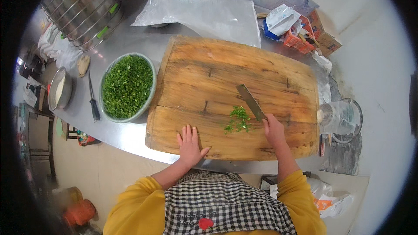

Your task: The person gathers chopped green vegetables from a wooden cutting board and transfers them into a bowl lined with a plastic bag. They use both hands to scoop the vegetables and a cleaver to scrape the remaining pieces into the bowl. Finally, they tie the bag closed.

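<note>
A large wooden cutting board [209, 85] lies before me on a metal table. My right hand [275, 130] grips the handle of a cleaver [250, 101], whose blade points away and to the left over the board. Just left of the cleaver is a small scatter of chopped greens [239, 117]. My left hand [190, 145] rests palm down near the board's front edge, fingers spread, holding nothing. Beside the board on the left stands a round basin [153, 96] heaped with chopped greens [127, 86].
Left of the basin lie a sharpening steel [93, 104] and a metal bowl [63, 93] with white contents. Stacked metal steamers [85, 9] stand at the back left. Plastic sheeting [212, 13] lies behind the board, an orange basket [302, 37] at back right, and a clear container [339, 117] at right.
</note>
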A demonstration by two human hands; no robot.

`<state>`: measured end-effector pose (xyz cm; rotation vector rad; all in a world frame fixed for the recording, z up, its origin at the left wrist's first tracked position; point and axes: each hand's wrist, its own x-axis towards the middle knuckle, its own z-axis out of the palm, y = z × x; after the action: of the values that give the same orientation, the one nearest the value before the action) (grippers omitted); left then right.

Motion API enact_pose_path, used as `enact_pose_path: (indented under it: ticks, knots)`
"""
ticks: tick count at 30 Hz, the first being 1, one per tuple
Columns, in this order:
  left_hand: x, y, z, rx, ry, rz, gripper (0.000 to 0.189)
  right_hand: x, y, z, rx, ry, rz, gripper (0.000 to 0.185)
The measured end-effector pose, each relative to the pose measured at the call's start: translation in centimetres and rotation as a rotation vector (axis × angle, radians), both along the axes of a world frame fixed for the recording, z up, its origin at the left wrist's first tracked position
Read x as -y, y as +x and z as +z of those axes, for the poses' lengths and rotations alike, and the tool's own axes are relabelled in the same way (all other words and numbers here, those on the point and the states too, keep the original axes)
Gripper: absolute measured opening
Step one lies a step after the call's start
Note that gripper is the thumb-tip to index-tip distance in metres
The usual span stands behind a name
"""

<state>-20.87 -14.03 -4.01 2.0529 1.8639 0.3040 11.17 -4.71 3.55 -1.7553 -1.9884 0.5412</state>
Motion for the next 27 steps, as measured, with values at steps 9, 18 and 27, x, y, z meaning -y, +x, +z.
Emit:
enact_pose_path:
  ticks: [9, 18, 27]
  knots:
    - [-6.8, 10.2, 0.4, 0.198, 0.106, -0.14, 0.087, -4.8, 2.4, -3.0, 0.224, 0.049, 0.236, 0.009]
    - [-8.8, 5.7, -1.5, -0.037, 0.079, 0.236, 0.078, -8.5, 1.1, -5.3, 0.37, 0.174, 0.433, 0.015]
    - [-2.3, 5.3, 0.4, 0.133, 0.003, -0.06, 0.073, -2.4, 2.3, -3.2, 0.329, 0.098, 0.682, 0.018]
